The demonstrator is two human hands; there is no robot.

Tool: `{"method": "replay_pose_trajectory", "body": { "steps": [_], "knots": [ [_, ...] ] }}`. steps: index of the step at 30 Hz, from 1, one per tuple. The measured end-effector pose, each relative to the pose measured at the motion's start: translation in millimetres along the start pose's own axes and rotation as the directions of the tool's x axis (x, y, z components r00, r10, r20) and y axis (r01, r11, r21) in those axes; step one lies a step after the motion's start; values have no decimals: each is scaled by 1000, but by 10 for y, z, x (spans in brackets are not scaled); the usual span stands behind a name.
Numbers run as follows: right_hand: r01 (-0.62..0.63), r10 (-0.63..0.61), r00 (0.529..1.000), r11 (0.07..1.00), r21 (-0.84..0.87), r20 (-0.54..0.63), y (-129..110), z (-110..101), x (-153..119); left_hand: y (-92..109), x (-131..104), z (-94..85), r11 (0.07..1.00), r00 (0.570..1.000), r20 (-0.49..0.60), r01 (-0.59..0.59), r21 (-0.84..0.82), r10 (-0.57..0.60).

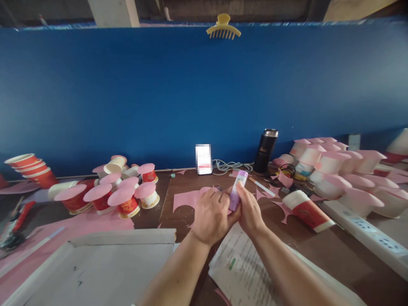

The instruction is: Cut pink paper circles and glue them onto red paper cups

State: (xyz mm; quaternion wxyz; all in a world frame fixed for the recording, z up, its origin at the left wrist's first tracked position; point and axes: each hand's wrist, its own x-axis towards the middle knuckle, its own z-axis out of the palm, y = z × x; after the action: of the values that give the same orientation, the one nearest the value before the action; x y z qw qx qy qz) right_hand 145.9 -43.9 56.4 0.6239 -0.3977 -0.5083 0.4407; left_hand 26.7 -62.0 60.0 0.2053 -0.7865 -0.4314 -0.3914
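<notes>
- Fingers of the right hand narrow, wrapped round a purple tube, thumb along its upper side; tube tilted, top end up & away from the person.
- Left hand: fingers curled in, close against the tube's lower part; can't tell if they grip it or just touch, as contact pt is hidden.
- Tube loc: approx mid-view, between both hands, above the brown table, near the pink offcuts. Cap on or off: can't tell.
- Done, as far as shown: lots of cups w/ pink paper on top. L side = a cluster of upturned cups w/ round pink discs; R side = a bigger, packed group of pink-topped cups.
- Left, prob.: red cup stack at far L & the cup stack on its side at R, no pink tops seen on either. So part-way, I'd judge, w/ a good no. of cups topped; exact count n/a, some overlap.
- Also about: pink sheet on L, partly under a pale tray; printed papers beneath the R forearm; phone upright by the blue panel; black flask & power strip on R.
</notes>
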Motion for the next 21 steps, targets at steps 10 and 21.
{"method": "replay_pose_trajectory", "body": {
  "steps": [10, 21],
  "knots": [
    [-59, 59, 998, 988, 146, 6, 48, 52, 37, -5, 18, -3, 999, 1000, -7, 1, 33, -1],
    [-198, 218, 966, 970, 142, -139, 68, 94, 59, -11, 35, 35, 992, 999, 52, 10, 125, -17]
  ]
}}
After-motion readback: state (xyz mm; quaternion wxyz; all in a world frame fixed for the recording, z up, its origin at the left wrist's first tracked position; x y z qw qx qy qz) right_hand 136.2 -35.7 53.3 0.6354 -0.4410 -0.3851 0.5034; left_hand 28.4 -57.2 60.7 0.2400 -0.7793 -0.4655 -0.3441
